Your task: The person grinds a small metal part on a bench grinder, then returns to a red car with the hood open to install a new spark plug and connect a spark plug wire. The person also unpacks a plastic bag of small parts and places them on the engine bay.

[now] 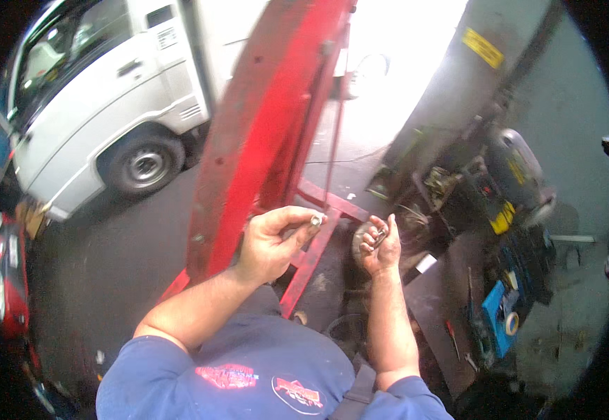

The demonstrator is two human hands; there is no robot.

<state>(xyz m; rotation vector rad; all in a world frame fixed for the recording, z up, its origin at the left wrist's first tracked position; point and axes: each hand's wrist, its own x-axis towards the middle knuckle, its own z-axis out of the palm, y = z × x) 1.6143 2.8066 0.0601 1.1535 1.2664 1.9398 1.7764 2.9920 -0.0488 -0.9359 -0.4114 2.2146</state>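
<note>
My left hand (pixel 274 240) is raised in front of the red steel frame (pixel 262 126), pinching a small silvery metal part (pixel 315 220) between thumb and forefinger. A short way to its right, my right hand (pixel 380 246) is closed around another small metal piece (pixel 381 236), of which only a bit shows between the fingers. The two hands are apart, not touching. Both forearms come up from my blue work shirt at the bottom of the view.
A white van (pixel 108 98) stands at the upper left on the dark floor. A grey post and dark machinery (pixel 507 175) fill the right. Hand tools and a blue box (pixel 497 315) with a tape roll lie at the lower right. Bright daylight glares behind the frame.
</note>
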